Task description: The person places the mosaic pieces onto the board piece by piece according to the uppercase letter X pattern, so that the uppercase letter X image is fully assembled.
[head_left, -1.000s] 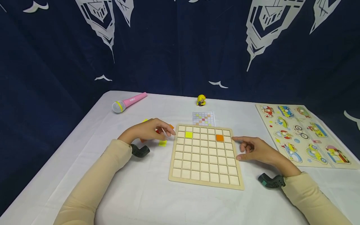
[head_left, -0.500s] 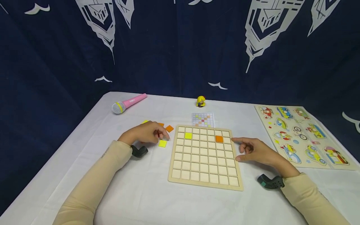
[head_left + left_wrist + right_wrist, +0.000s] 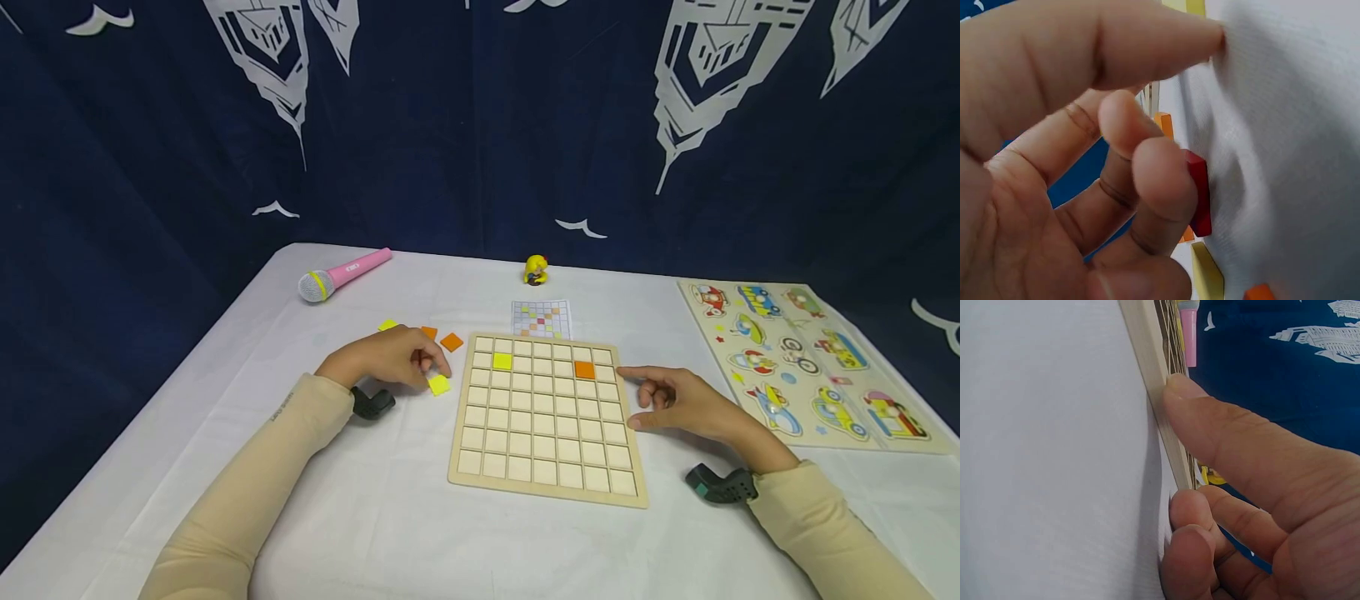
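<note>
The left hand (image 3: pixel 388 358) has its fingers partly bent beside a yellow tile (image 3: pixel 439 384); I can't tell whether it has hold of it. The wooden board (image 3: pixel 532 422) lies flat on the white cloth (image 3: pixel 375 525), a yellow square (image 3: pixel 502 362) and an orange square (image 3: pixel 584 370) in its grid. The right hand (image 3: pixel 686 400), thumb and forefinger spread, touches the board's right edge without gripping.

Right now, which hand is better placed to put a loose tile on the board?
Probably the left hand: it is beside a loose yellow tile, while the right hand touches the opposite edge of the board.
</note>
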Action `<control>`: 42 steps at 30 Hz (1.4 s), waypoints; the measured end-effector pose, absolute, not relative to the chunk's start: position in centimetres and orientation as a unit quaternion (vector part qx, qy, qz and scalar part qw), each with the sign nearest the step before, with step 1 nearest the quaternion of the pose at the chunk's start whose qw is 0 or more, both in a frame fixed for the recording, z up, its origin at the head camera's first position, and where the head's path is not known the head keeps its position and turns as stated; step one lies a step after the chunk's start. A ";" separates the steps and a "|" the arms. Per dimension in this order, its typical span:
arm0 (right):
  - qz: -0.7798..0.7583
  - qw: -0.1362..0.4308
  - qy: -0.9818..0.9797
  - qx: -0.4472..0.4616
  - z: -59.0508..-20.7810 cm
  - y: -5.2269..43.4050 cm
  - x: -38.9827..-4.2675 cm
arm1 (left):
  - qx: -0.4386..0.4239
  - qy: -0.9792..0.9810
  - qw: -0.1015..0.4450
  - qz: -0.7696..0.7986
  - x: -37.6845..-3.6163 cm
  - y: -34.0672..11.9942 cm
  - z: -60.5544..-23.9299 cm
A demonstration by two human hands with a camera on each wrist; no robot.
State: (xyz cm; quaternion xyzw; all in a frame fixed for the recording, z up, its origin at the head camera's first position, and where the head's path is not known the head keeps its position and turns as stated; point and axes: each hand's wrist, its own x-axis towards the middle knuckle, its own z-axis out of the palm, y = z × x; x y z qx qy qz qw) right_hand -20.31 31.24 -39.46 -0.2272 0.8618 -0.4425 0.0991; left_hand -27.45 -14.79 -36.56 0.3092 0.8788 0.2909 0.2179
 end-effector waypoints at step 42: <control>-0.439 0.090 0.862 -0.236 -39.7 31.4 -20.5 | 0.365 0.892 0.086 0.251 -25.6 -10.1 -36.4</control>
